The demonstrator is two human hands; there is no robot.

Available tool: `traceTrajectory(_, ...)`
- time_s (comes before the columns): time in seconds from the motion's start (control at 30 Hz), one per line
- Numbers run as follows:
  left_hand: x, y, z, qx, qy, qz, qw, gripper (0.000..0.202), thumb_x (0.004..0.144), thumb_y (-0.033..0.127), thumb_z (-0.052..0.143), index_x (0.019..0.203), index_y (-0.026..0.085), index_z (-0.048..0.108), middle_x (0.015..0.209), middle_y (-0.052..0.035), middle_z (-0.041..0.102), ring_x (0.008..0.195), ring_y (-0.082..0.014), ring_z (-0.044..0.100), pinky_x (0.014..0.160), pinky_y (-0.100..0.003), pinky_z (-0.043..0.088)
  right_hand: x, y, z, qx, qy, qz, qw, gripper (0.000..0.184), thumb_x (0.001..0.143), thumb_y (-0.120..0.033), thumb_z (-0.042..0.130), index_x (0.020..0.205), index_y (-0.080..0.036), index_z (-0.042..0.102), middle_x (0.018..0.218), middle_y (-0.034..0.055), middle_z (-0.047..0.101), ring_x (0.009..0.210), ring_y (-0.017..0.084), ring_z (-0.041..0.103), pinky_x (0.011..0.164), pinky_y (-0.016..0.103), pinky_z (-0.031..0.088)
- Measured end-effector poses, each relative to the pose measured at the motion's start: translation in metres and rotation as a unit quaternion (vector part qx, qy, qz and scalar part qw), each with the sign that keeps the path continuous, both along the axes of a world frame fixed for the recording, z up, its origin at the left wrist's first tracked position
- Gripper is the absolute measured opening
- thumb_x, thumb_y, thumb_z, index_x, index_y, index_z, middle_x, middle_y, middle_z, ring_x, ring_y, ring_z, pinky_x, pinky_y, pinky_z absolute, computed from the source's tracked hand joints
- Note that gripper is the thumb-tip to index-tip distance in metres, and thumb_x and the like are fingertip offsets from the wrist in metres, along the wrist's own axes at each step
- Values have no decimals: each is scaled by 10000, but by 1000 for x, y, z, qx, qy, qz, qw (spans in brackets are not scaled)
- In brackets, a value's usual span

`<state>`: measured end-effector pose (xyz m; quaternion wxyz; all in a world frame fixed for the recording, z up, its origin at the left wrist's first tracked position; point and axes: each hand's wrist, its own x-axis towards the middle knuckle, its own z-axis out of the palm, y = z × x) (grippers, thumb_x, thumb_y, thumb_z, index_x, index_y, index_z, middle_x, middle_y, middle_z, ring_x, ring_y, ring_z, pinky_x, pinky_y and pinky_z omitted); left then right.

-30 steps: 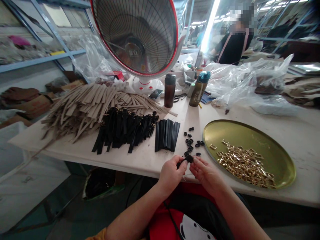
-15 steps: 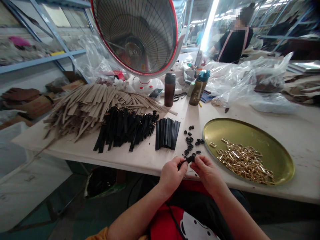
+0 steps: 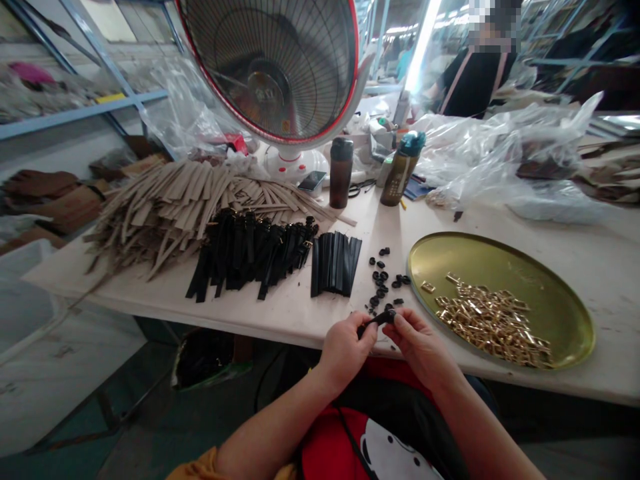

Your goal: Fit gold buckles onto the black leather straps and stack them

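A short black strap [image 3: 379, 319] is stretched between my hands at the table's front edge. My left hand [image 3: 349, 340] is closed on its left end, thumb on top. My right hand [image 3: 411, 333] pinches the other end; whether a small loop is on it there is hidden by the fingers. Just beyond lie several small black loops [image 3: 382, 276]. Left of these is a row of flat black straps [image 3: 335, 265], then a heap of black straps with gold buckles [image 3: 250, 250]. To my right, gold buckles [image 3: 495, 320] fill part of a round gold tray [image 3: 545, 287].
Beige strips [image 3: 165, 207] are piled at the left. A round heater [image 3: 275, 73] with a red rim stands behind them. Two bottles, one brown [image 3: 341, 175] and one green [image 3: 401, 172], stand mid-table. Clear plastic bags [image 3: 480, 153] lie behind; a person [image 3: 475, 77] is in the background.
My view has shifted slightly. Both hands stay on the black strap, and its right end now sits lower and deeper in my right fingers.
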<state>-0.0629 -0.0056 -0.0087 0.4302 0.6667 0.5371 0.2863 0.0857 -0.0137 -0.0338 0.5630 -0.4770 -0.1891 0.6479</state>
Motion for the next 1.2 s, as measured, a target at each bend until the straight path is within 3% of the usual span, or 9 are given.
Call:
traceTrajectory(0.17,3,-5,3,22,8,13,1000,260,841,351,403,899,190,599,736,3,617,661,-127,537,616,-215,379,-5,-3,5,6,32,20,999,235,574,-326,775,708,-214,618,715,-49,611,609,68,558,658,202,488)
traceTrajectory(0.27,2,-8,5,41,34,-11,999,258,845,339,397,902,201,608,778,-10,635,697,-141,553,641,-224,385,-5,-7,2,17,15,14,1000,242,582,-346,766,725,-223,614,726,-42,609,627,85,555,667,225,481)
traceTrajectory(0.4,-3,-8,11,43,54,-72,995,249,836,311,403,882,212,626,789,-14,643,699,-144,557,646,-224,384,1,-13,-3,53,-101,24,993,234,648,-379,715,794,-228,613,780,-29,613,698,110,561,711,245,451)
traceTrajectory(0.57,-6,1,16,9,74,-119,990,261,814,320,418,787,180,637,619,2,589,592,-128,519,551,-212,343,12,-13,0,87,-197,67,974,239,672,-417,683,725,-204,587,694,-24,582,665,120,544,673,246,433)
traceTrajectory(0.7,-4,7,14,-15,68,-149,986,295,815,332,397,823,170,644,631,2,597,596,-127,521,546,-208,348,18,-9,-4,49,-175,83,980,309,640,-428,704,840,-214,605,737,-15,611,637,124,559,646,263,446)
traceTrajectory(0.8,-3,9,11,-34,83,-174,981,288,808,326,398,825,173,641,648,1,609,608,-129,532,553,-210,360,17,-11,-10,8,-140,125,982,302,626,-424,715,814,-204,632,753,-2,638,644,126,575,670,273,456)
traceTrajectory(0.93,-4,9,7,-41,86,-151,984,250,800,321,416,859,176,611,752,-18,637,683,-150,561,603,-228,392,14,-12,-14,-5,-101,142,985,305,625,-423,715,816,-200,632,712,1,641,647,135,582,666,279,464)
traceTrajectory(1.07,-7,10,10,-52,22,-152,987,305,774,210,439,1074,181,482,872,-28,647,789,-156,582,715,-247,420,13,-8,-11,-9,-120,113,986,306,648,-414,700,841,-187,628,695,1,628,604,121,563,625,262,461)
traceTrajectory(1.2,-6,11,14,-52,-8,-142,988,272,777,155,408,1046,175,446,855,-30,649,787,-147,592,727,-250,423,7,-6,-1,9,-105,122,987,287,641,-407,705,804,-183,629,704,8,637,613,129,565,640,274,461)
